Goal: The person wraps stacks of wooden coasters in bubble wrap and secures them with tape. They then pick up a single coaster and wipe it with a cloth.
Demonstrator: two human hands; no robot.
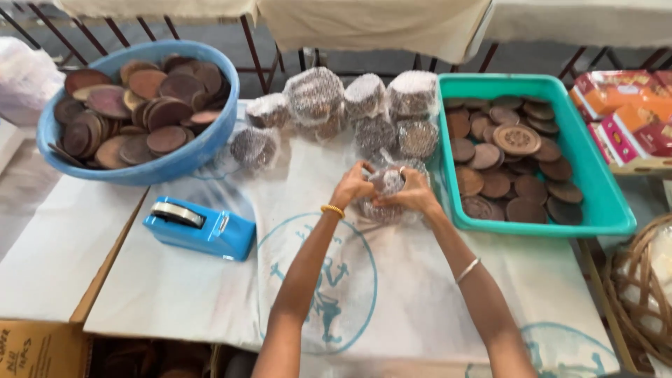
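A round brown wooden disc wrapped in clear bubble wrap (384,192) sits mid-table on the white printed cloth (392,294), gripped by the left hand (352,185) and right hand (413,192), fingers closed around it. Right: teal plastic tray (595,189). Left: blue tape dispenser (199,227).

Blue tape dispenser (201,227), blue basin (203,150), teal tray (595,189), wicker basket (640,294)

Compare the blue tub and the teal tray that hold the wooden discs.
The blue tub is round and deep; the teal tray is rectangular and shallower. The tub stands far left of both hands, left hand and right hand, while the tray sits just beside the right hand. The tub's discs are heaped; the tray's lie flatter. Both hold brown wooden discs.
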